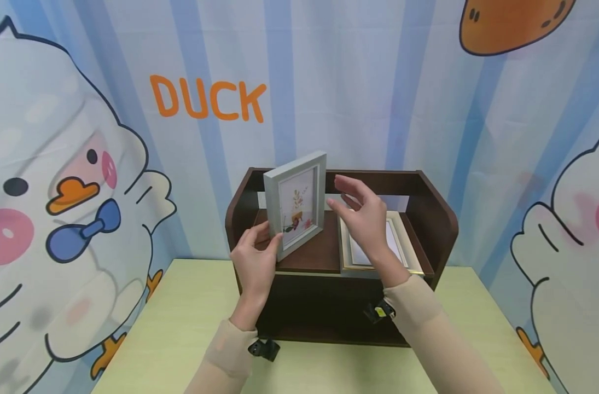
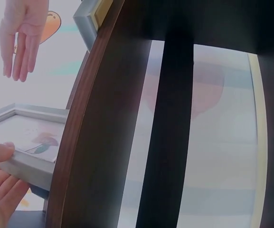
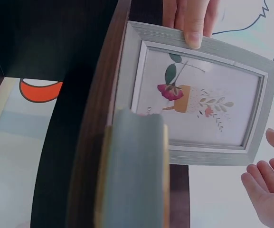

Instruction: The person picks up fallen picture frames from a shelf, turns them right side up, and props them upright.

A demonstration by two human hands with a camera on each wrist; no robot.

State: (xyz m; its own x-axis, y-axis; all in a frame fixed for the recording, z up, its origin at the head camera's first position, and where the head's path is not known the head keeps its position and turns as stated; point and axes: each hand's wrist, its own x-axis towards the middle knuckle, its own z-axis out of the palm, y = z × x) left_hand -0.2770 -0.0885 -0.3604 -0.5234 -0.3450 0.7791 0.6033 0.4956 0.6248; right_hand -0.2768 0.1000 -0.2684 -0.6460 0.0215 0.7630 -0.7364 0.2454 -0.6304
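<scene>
A grey picture frame (image 1: 271, 219) with a flower print stands upright on the top board of a dark brown shelf (image 1: 439, 224), turned at an angle. My left hand (image 1: 254, 260) grips its lower left side, thumb on the front and fingers behind, as the left wrist view shows on the frame (image 2: 32, 171). Beside its right edge my right hand (image 1: 365, 219) hovers with bent, relaxed fingers, holding nothing. In the right wrist view a gap shows between that hand (image 3: 272, 190) and the frame (image 3: 265, 109). A second, gold-and-cream picture frame (image 1: 411, 241) lies flat below my right hand.
The shelf has raised side panels, a back rail (image 1: 373, 179) and a dark lower compartment (image 1: 329, 309). It stands on a pale yellow-green table (image 1: 156, 328). Behind hangs a blue striped curtain (image 1: 338, 82) with cartoon ducks.
</scene>
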